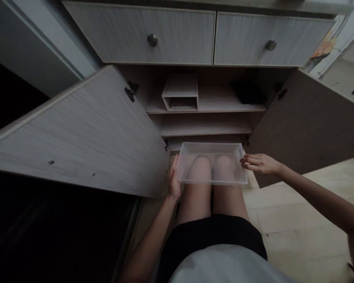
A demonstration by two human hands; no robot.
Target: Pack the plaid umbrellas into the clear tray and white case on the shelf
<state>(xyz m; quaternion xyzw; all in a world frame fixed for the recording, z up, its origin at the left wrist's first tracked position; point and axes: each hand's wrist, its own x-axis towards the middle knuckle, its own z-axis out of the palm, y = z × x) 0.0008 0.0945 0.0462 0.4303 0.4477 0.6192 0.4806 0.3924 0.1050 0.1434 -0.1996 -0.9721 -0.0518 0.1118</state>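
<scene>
A clear plastic drawer box point(212, 182) rests over my knees, which show through its bottom. It looks empty. My left hand point(174, 180) presses against its left wall, fingers pointing up along the side. At the right wall, my right hand point(258, 163) grips the edge with its fingertips. Ahead on the upper shelf of the cabinet sits a white box-shaped drawer frame point(181, 85) with an open front; something patterned shows dimly inside it. Farther right on that shelf lies a dark, soft-looking item point(249, 92), too dim to name.
Two cabinet doors stand swung out, a left door point(82, 133) and a right door point(309, 122), flanking my arms. Above are two closed drawers with round knobs point(152, 39). A lower shelf point(206, 125) lies behind the box. Pale floor tiles point(295, 220) extend at right.
</scene>
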